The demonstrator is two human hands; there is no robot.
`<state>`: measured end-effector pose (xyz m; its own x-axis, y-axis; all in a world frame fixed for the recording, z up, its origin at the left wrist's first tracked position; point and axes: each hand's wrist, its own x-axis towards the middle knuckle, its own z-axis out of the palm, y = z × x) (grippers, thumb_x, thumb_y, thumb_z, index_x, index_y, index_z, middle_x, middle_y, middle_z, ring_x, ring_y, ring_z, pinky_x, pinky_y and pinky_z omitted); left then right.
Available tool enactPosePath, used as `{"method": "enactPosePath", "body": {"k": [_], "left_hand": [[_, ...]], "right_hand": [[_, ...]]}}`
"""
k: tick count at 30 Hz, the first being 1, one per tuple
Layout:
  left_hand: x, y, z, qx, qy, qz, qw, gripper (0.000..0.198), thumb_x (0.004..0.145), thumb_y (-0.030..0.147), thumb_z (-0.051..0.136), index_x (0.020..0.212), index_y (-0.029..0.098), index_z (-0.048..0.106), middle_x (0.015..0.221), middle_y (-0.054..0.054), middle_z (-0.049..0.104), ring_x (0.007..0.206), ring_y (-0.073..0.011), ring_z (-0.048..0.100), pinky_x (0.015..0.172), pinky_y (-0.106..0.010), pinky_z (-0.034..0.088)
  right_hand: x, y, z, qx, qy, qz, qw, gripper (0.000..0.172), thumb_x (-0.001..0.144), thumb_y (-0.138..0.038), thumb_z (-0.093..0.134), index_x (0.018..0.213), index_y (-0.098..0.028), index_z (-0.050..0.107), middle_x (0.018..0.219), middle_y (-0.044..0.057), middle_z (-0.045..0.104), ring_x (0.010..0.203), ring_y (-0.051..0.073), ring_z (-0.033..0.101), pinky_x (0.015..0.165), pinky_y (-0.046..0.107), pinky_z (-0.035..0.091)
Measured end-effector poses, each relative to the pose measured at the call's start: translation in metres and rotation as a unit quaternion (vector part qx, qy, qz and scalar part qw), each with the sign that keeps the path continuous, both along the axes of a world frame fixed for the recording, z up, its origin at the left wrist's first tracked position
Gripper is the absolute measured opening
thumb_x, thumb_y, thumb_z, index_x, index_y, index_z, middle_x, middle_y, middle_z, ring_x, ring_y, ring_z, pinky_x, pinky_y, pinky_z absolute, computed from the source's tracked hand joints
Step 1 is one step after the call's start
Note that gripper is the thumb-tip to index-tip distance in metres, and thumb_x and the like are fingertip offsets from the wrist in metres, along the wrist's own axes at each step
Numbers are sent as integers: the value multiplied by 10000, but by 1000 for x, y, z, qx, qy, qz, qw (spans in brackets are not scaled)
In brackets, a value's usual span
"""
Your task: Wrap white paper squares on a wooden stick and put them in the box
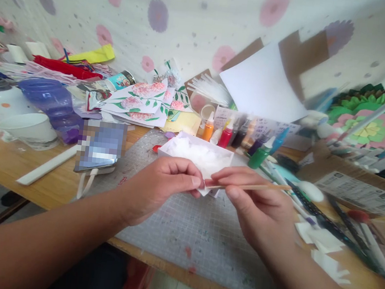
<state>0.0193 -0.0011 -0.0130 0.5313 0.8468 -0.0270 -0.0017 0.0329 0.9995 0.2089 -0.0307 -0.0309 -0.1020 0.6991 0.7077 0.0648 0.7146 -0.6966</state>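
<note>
My left hand (160, 185) is closed in a pinch on a small white piece (203, 192), which looks like paper or thin cloth. A thin wooden stick (271, 188) lies between the fingers and thumb of my right hand (263, 213), pointing out to the right. Its left end reaches the white piece, where the two hands nearly meet. Fingers partly hide that spot. Just behind the hands stands a white box (167, 149) filled with fluffy white stuffing (200, 151). Both hands are above the grey cutting mat (175, 235).
Behind the box stand several paint bottles, among them an orange bottle (208, 128) and a green bottle (261, 155). A phone (104, 146) is on the left, beside a white bowl (30, 128). White scraps (324, 238) and brushes lie at right, near a cardboard box (351, 186).
</note>
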Motion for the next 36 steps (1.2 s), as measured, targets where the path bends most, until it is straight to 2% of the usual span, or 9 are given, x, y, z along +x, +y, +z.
{"method": "enactPosePath", "body": {"k": [2, 6, 9, 13, 19, 22, 26, 36], "left_hand": [[0, -1, 0, 13, 22, 10, 1000, 76, 778, 201, 663, 761, 162, 600, 735, 12, 612, 738, -127, 540, 718, -284, 400], [2, -2, 0, 6, -7, 10, 1000, 236, 771, 161, 671, 911, 224, 491, 792, 39, 609, 732, -116, 527, 682, -266, 396], [2, -2, 0, 9, -13, -10, 1000, 298, 778, 149, 658, 1012, 244, 500, 810, 38, 611, 734, -114, 531, 677, -255, 394], [-1, 0, 0, 40, 57, -5, 998, 156, 764, 234, 700, 881, 190, 606, 778, 21, 597, 697, -111, 509, 616, -235, 362], [-3, 0, 4, 75, 60, -4, 995, 33, 763, 198, 681, 767, 180, 654, 712, 22, 590, 655, -104, 485, 608, -233, 360], [-3, -1, 6, 81, 77, -5, 994, 51, 754, 215, 676, 736, 177, 649, 691, 17, 571, 635, -107, 453, 572, -234, 332], [-3, -2, 8, 70, 101, -13, 992, 90, 734, 240, 667, 699, 174, 616, 593, 39, 479, 553, -95, 354, 503, -234, 257], [-1, -2, 10, 81, 122, -17, 989, 90, 720, 242, 651, 686, 170, 610, 612, 28, 516, 570, -105, 383, 517, -235, 269]], "right_hand": [[0, 0, -2, -14, 18, 21, 1000, 241, 836, -80, 628, 918, -276, 743, 864, 1, 762, 909, 163, 686, 844, 335, 547], [-2, 0, -6, -35, 56, 51, 997, 233, 857, -105, 612, 926, -289, 737, 891, 0, 751, 935, 175, 676, 852, 366, 551], [-3, 0, -7, -45, 66, 53, 995, 220, 860, -126, 614, 921, -298, 738, 897, 5, 747, 933, 187, 676, 847, 386, 559], [-3, 1, -9, -41, 63, 55, 996, 221, 855, -137, 623, 929, -309, 741, 891, 3, 751, 963, 196, 666, 863, 404, 556], [1, 2, -7, -21, 65, 34, 997, 200, 846, -153, 638, 916, -305, 746, 861, 10, 748, 880, 206, 673, 806, 418, 557], [2, 0, -3, -36, 42, 62, 997, 210, 850, -153, 632, 947, -301, 745, 866, 14, 746, 866, 203, 682, 797, 409, 561], [2, -3, 2, -33, 15, 67, 997, 231, 843, -131, 638, 965, -297, 742, 857, 7, 750, 848, 180, 685, 786, 360, 555], [1, -4, 4, -43, 12, 57, 997, 204, 845, -163, 638, 939, -309, 745, 844, 10, 759, 825, 185, 697, 761, 355, 572]]}}
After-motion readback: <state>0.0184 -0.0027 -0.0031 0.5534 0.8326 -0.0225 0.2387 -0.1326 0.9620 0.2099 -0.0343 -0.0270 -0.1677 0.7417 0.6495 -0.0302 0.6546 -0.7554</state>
